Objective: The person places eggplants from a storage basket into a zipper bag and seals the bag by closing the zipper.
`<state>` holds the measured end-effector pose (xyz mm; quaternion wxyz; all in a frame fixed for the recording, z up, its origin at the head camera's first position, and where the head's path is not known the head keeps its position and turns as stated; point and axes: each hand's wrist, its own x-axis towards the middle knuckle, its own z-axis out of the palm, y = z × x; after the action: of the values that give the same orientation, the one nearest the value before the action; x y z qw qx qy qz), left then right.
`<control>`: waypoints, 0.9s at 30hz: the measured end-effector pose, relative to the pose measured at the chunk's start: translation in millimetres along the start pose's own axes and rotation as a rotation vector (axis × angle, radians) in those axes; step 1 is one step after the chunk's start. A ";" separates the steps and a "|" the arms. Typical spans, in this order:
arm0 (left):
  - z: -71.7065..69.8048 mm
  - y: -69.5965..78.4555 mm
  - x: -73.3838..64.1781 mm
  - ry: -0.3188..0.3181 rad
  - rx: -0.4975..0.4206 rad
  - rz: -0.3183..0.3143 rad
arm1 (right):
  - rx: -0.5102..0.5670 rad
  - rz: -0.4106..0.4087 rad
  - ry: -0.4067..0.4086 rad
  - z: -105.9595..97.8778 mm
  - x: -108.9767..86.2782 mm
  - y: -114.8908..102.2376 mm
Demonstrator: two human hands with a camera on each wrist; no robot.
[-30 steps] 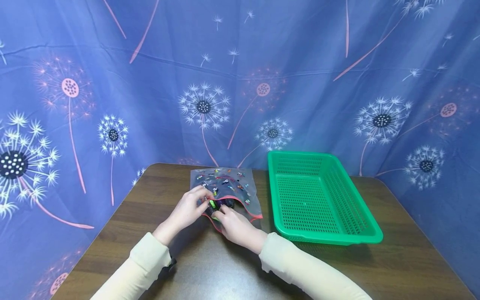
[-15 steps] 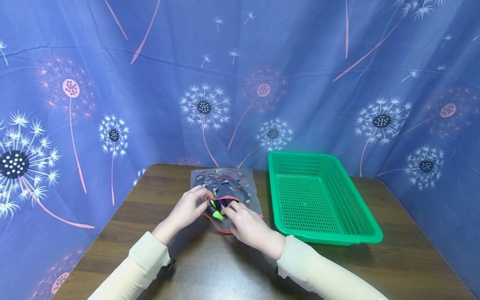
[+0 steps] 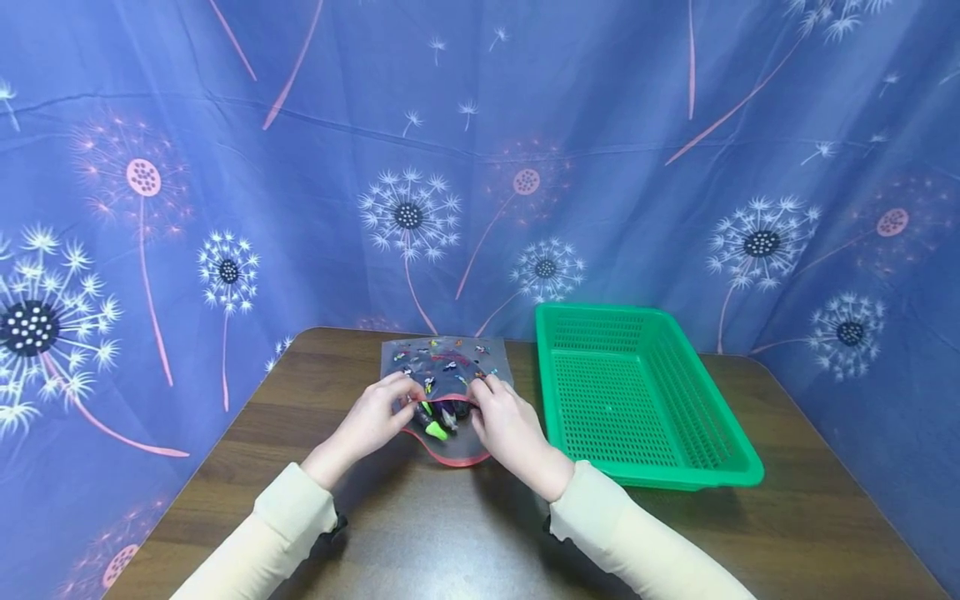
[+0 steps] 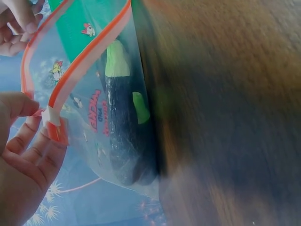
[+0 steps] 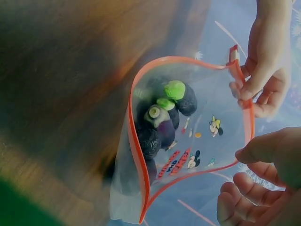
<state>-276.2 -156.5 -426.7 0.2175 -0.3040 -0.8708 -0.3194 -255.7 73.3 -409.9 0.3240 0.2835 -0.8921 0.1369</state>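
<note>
A clear zip bag [image 3: 442, 360] printed with cartoon figures lies on the table, its red-edged mouth gaping toward me. Inside are an eggplant with a pale stem [image 5: 155, 112], dark rounded pieces [image 5: 149, 141] and black pieces with bright green caps [image 5: 174, 90]. My left hand [image 3: 375, 425] pinches the upper rim at the bag's left end, beside the slider [image 4: 51, 117]. On the right, my right hand [image 3: 512, 432] holds the same upper rim between thumb and fingers. The lower rim [image 3: 453, 461] sags below the contents.
A green plastic basket [image 3: 551, 400] with slotted walls stands right of the bag. The brown wooden table [image 3: 442, 533] runs back to a blue curtain [image 3: 315, 208] with dandelion prints.
My right hand has come out of the bag's mouth and moved up and right onto the upper rim. The eggplant and green-capped piece now show. My left hand keeps its place.
</note>
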 end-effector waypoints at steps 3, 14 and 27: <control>0.3 -1.4 -0.7 -0.012 -0.012 0.007 | -0.013 0.013 -0.006 3.2 0.3 1.2; -5.9 -2.3 -8.5 -0.050 0.008 0.033 | 0.023 0.015 -0.089 6.6 7.1 2.5; -22.7 -8.6 -40.2 -0.175 0.184 0.066 | 0.083 0.065 -0.131 6.2 12.1 4.2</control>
<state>-248.9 -193.1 -437.4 0.1780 -0.3379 -0.9015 -0.2033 -268.9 69.0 -406.9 0.2484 0.2759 -0.9137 0.1656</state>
